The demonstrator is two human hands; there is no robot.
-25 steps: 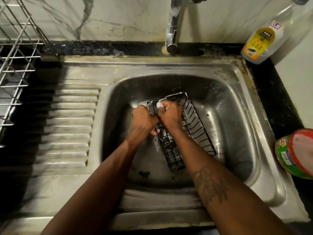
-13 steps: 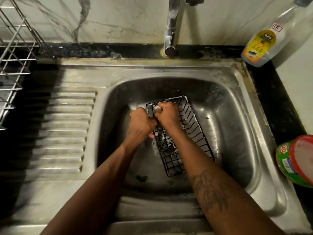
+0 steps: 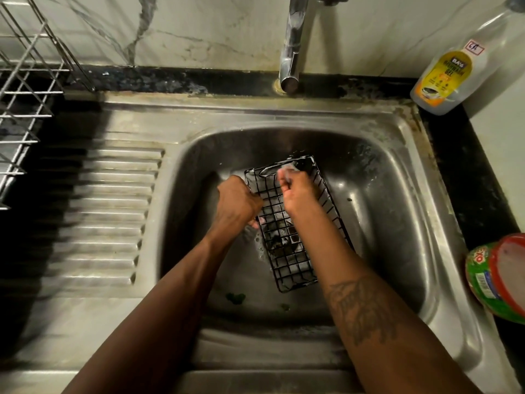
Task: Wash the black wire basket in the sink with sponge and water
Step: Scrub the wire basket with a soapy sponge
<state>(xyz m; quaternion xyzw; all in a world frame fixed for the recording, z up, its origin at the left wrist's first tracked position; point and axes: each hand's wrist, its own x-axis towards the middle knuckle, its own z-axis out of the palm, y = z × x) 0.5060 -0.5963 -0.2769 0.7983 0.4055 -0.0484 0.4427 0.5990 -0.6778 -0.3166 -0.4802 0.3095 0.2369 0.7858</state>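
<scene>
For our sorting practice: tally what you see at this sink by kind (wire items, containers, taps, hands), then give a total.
Wire items: 2, basket and rack
Containers: 2, bottle and tub
Taps: 1, tap
Hands: 2, left hand and right hand
Total: 7

Wire rack far left. Tap top centre, marble wall behind. Black counter at right w/ gel bottle at back, green/red tub nearer, partly cut off.
</scene>
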